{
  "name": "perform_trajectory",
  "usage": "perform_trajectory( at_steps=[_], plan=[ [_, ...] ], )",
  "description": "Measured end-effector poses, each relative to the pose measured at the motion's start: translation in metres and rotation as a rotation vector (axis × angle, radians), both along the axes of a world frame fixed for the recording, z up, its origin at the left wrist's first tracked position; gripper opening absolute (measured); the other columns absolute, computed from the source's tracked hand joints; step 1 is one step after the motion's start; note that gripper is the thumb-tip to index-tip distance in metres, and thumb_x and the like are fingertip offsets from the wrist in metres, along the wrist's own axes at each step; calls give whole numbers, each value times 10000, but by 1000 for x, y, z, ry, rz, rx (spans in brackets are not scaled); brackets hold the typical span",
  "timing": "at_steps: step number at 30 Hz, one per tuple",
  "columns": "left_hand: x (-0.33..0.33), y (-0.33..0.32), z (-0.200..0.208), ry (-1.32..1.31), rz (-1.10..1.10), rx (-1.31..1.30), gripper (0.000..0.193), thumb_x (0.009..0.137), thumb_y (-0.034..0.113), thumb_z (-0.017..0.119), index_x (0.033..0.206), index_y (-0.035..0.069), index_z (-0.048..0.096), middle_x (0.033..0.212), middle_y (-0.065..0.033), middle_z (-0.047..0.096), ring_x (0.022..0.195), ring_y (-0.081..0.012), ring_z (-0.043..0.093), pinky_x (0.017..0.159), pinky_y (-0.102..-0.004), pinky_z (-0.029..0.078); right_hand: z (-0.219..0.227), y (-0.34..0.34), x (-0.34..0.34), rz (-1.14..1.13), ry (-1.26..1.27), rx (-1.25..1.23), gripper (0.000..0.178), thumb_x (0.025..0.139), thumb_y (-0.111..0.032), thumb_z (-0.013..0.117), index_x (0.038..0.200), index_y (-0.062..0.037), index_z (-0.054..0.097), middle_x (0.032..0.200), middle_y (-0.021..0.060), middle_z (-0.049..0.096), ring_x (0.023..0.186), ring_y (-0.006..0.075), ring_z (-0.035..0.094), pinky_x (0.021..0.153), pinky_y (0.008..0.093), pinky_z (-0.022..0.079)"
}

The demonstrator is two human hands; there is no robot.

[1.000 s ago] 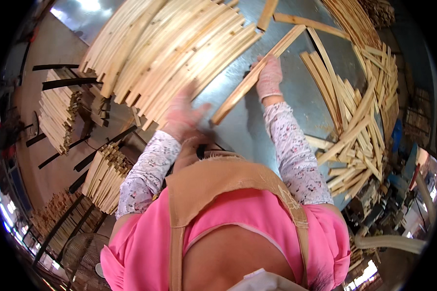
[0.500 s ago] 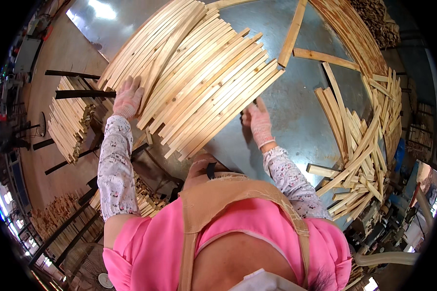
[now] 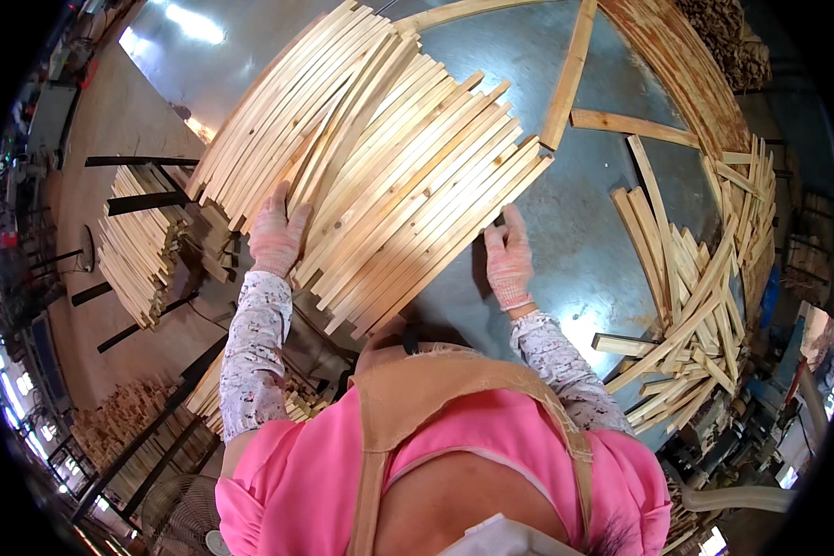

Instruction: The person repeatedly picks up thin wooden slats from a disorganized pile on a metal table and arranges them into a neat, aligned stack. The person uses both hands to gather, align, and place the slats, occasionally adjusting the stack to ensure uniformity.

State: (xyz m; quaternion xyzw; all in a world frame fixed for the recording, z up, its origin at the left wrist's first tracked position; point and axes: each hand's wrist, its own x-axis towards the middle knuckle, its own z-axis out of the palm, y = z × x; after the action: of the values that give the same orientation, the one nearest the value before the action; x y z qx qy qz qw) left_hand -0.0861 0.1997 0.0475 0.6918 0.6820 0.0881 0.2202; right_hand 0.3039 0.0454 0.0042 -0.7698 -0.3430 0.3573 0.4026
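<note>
Long pale wooden strips (image 3: pixel 417 195) lie side by side in a broad slanting layer on a metal table. A few raised strips (image 3: pixel 361 107) run across the top of that layer. At their near end is my left hand (image 3: pixel 274 243), in a pinkish knit glove, with the strips between thumb and fingers; the fingertips are partly hidden. My right hand (image 3: pixel 510 264), gloved alike, stands beside the layer's right edge. Its thumb and fingers are apart, and I make out nothing held in it.
The metal tabletop (image 3: pixel 574 222) reaches right to a jumbled heap of strips (image 3: pixel 700 306). Single bars (image 3: pixel 570 74) lie at the far side. On the left, dark metal arms (image 3: pixel 144 202) stick out beside a stack of strips (image 3: pixel 139 246); a fan (image 3: pixel 178 514) stands lower left.
My left hand has moved right along with the near end of the raised strips. Another strip now shows beside the raised one. My right hand's thumb and fingers are now plainly spread.
</note>
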Motion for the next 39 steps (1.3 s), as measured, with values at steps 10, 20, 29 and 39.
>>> perform_trajectory(
  at_steps=[10, 20, 29, 39],
  plan=[
    [-63, 49, -36, -598, 209, -276, 502, 1042, 309, 755, 1390, -40, 661, 1221, -74, 738, 1132, -158, 652, 1045, -301, 494, 70, 108, -59, 486, 111, 19, 544, 1058, -317, 639, 1501, -2, 604, 1385, 155, 738, 1208, 238, 718, 1075, 312, 535],
    [64, -18, 24, -1284, 281, -328, 322, 1016, 153, 750, 1290, 58, 611, 1088, -12, 644, 941, -97, 582, 841, -250, 509, 158, 125, -139, 493, 549, -284, 969, 949, -322, 748, 1676, 62, 236, 1364, 233, 688, 1136, 260, 724, 973, 338, 615],
    [85, 4, 39, -727, 70, -226, 388, 1070, 184, 644, 1389, -36, 625, 1266, -136, 716, 1171, -199, 665, 1035, -325, 522, 76, 50, 79, -83, 199, 58, 234, 1087, -223, 670, 1230, -37, 659, 915, 58, 691, 796, 161, 685, 677, 309, 588],
    [33, 29, -22, 82, -126, 222, 505, 931, 236, 805, 1373, 38, 662, 1195, -186, 741, 1140, -302, 714, 1018, -425, 557, 64, 72, 371, 89, -826, -98, 589, 974, -480, 684, 1424, -108, 608, 1276, 226, 736, 1166, 457, 704, 988, 494, 546]
  ],
)
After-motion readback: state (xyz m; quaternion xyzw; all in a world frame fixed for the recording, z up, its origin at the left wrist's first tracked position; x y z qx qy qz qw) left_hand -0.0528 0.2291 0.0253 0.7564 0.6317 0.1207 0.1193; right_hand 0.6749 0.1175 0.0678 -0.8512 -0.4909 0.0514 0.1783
